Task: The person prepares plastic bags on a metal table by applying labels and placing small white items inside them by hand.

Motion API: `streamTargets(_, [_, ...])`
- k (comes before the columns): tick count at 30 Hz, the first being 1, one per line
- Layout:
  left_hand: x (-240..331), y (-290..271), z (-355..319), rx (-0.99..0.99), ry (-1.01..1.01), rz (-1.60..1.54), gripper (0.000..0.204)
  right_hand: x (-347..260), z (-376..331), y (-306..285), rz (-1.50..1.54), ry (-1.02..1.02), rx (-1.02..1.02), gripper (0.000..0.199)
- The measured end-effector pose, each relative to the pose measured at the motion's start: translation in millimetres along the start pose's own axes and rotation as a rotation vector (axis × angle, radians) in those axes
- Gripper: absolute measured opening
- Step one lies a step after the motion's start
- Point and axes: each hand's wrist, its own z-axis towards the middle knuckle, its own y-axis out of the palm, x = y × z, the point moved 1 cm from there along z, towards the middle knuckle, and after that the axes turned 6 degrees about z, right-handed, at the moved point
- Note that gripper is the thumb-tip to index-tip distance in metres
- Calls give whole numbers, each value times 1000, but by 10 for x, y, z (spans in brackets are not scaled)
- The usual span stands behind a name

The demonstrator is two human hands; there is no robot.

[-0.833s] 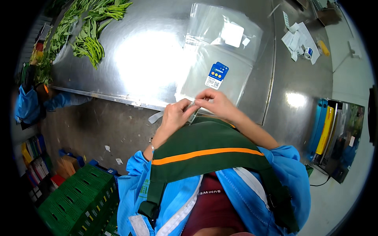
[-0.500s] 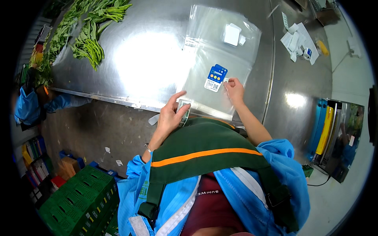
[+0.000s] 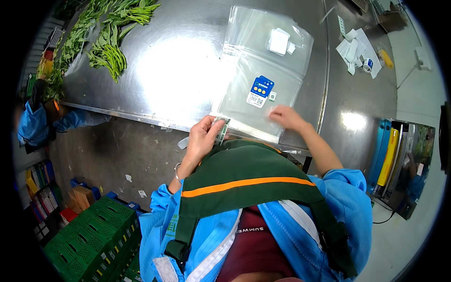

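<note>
A stack of clear plastic bags (image 3: 236,87) lies on the metal table, its near end at the table edge in front of me. The top bag bears a blue and white label (image 3: 260,92), with a small green and white sticker (image 3: 272,96) beside its right side. My left hand (image 3: 201,138) pinches a strip of small stickers (image 3: 222,130) between thumb and fingers, by the bags' near left corner. Over the bags' near right side is my right hand (image 3: 286,117), fingers curled and blurred by motion; whether they hold anything is unclear.
Bunches of leafy greens (image 3: 109,56) lie at the far left of the table. White label pieces (image 3: 279,41) show on the stack's far part. Paper scraps (image 3: 359,51) and a label roll (image 3: 367,65) lie at the right. Green crates (image 3: 94,235) stand lower left; another person's blue sleeve (image 3: 33,124) shows left.
My right hand has drawn back from the label toward me, uncovering the small sticker beside it. My left thumb and fingers have closed on the sticker strip.
</note>
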Motion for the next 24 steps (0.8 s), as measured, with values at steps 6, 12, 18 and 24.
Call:
streamTargets(6, [-35, -36, 5, 94, 77, 411, 27, -168, 39, -1039, 541, 13, 1239, 24])
streamTargets(12, [123, 139, 47, -10, 190, 644, 24, -1532, -170, 209, 480, -250, 231, 24])
streamTargets(18, [17, -65, 19, 2, 92, 417, 30, -409, 257, 50, 1032, 317, 763, 26])
streamTargets(24, [48, -93, 116, -25, -9, -202, 29, -162, 198, 217, 54, 160, 946, 35])
